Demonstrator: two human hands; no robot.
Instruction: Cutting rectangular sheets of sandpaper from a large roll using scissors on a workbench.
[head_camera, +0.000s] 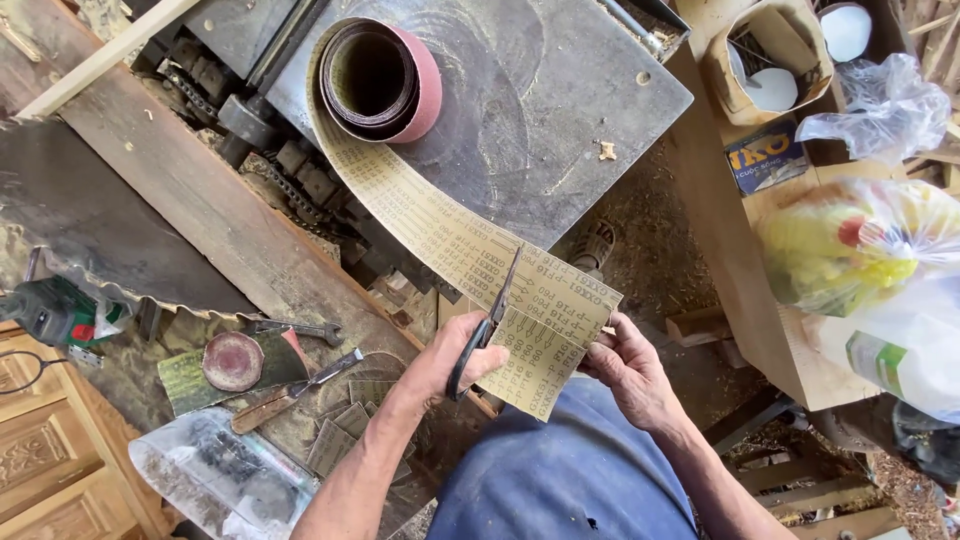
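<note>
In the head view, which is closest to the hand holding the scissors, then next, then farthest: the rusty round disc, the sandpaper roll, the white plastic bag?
From the left hand:
1. Rusty round disc, on the bench to its left.
2. Sandpaper roll, up on the machine table.
3. White plastic bag, far top right.

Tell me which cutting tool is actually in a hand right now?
The black-handled scissors, held in the left hand, blades across the sandpaper strip. The wooden-handled tool lies untouched on the bench.

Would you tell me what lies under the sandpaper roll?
The sandpaper roll rests on a grey metal machine table dusted with sawdust. The patch directly beneath the roll is covered.
</note>
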